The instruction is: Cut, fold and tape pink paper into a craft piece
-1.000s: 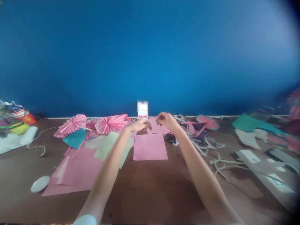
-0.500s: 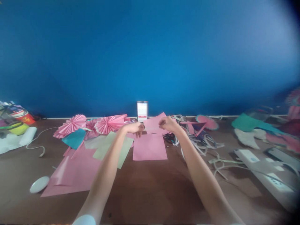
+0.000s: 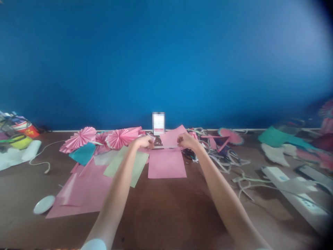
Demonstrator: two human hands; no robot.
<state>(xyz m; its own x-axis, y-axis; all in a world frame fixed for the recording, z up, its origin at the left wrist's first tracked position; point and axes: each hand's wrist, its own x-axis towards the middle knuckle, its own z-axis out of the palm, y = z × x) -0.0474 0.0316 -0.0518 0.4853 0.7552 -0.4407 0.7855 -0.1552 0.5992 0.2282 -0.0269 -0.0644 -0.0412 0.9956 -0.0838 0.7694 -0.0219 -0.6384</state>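
At the middle of the brown table (image 3: 169, 215): a pink square (image 3: 167, 165) lies flat, straight in front of the person, likely so that both arms reach it equally.
Pale strip (image 3: 168, 148): it runs along the square's far edge, between the two sets of fingertips; it looks straight, probably because a hand is at each end.
Left hand (image 3: 146, 142): fingers and thumb are drawn together at the strip's left end; whether they pinch it, I cannot tell at this blur.
Right hand (image 3: 187, 141): fingers curl at the strip's other end, overlapping the rear pink sheet (image 3: 171, 136); whether they grip strip, sheet or neither is unclear.
Rear sheet's pose: skewed behind the strip, one corner toward the blue wall (image 3: 166, 69); lifted or lying, I cannot say.
Lit screen (image 3: 158, 124): upright before the wall, facing the person, perhaps for easy viewing.
Left-hand paper: pale green sheets (image 3: 139, 165) overlap a large pink sheet (image 3: 88, 191), with pleated pink fans (image 3: 121, 139) behind, seemingly grouped within the left arm's reach.
Right-hand clutter: tangled cords (image 3: 229, 161) lie near the right forearm; a power strip (image 3: 291, 191) slants farther out.
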